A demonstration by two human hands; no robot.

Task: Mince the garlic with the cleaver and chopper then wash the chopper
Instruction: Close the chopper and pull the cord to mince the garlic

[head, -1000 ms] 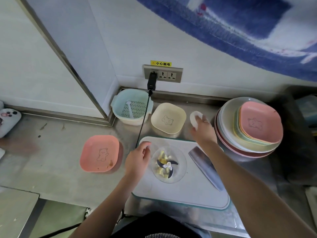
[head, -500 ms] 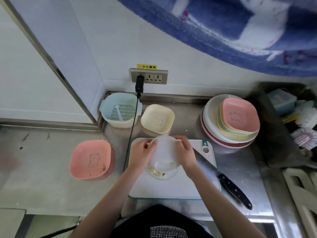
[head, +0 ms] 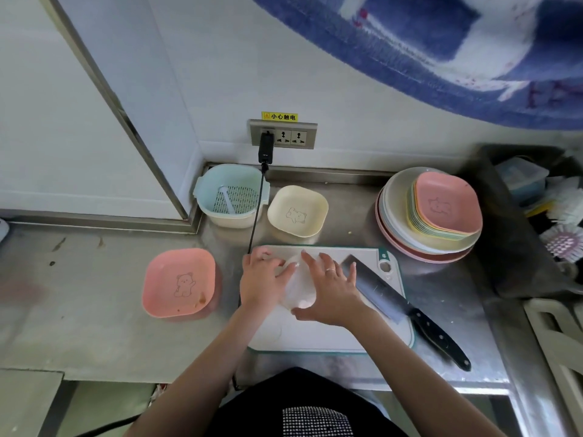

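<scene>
Taking the cutting board (head: 331,329) as the landmark: well to its left sits a pink dish (head: 179,283) with a few crumbs in one corner. Behind the board's left corner stands a pale blue strainer basket (head: 233,197), with a black cord (head: 257,209) running down past it from the wall socket (head: 284,134). A cream dish (head: 298,211) sits just behind the board.

On the board itself is the chopper (head: 298,287), a small clear bowl with a whitish lid, mostly hidden under both hands. The left hand (head: 262,279) lies against its left side, fingers spread and fairly straight over the top. The right hand (head: 331,291) covers the right side, fingers splayed and only lightly bent, pressing rather than clutching. The garlic inside cannot be seen from here.

The chopper looks light, stiff and smooth, so it will likely skid on the board unless held down. The rim and lid edge seem the safest places to hold; the blades inside call for care when washing.

The cleaver (head: 388,298) lies flat on the board's right part, just beside the right hand, its black handle sticking off the near right corner. Behind and right of the board is a stack of plates and dishes (head: 432,222).
</scene>
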